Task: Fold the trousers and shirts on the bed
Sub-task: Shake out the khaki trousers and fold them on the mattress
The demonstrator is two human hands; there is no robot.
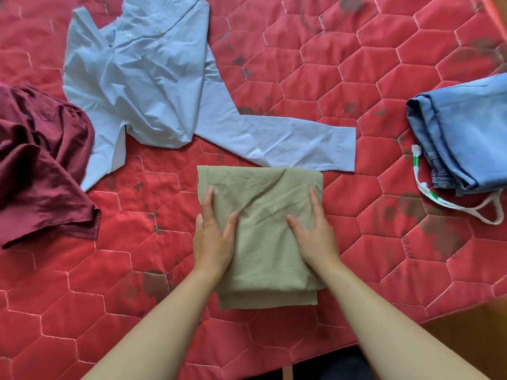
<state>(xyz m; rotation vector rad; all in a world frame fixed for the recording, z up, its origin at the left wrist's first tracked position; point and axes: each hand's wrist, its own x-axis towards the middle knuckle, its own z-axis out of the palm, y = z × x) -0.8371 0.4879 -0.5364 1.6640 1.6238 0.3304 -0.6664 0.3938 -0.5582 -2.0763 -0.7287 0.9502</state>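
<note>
both hands, left hand [212, 237] and right hand [315, 237], lie flat with each grip released, pressing the folded khaki trousers [263, 242] on the red bed [384, 256].

The bed cover [356, 64] is red quilted cloth with pale hexagon stitching, a faint sheen and faded dark prints. The light blue shirt [153, 78] in the upper left is thin, matt, creased woven cloth. The maroon garment [41, 165] at the left edge has a soft sheen. The folded khaki trousers [263, 204] at centre are matt and wrinkled. The jeans [466, 127] at right are blue denim, beside a white cloth strap [428, 198].
</note>
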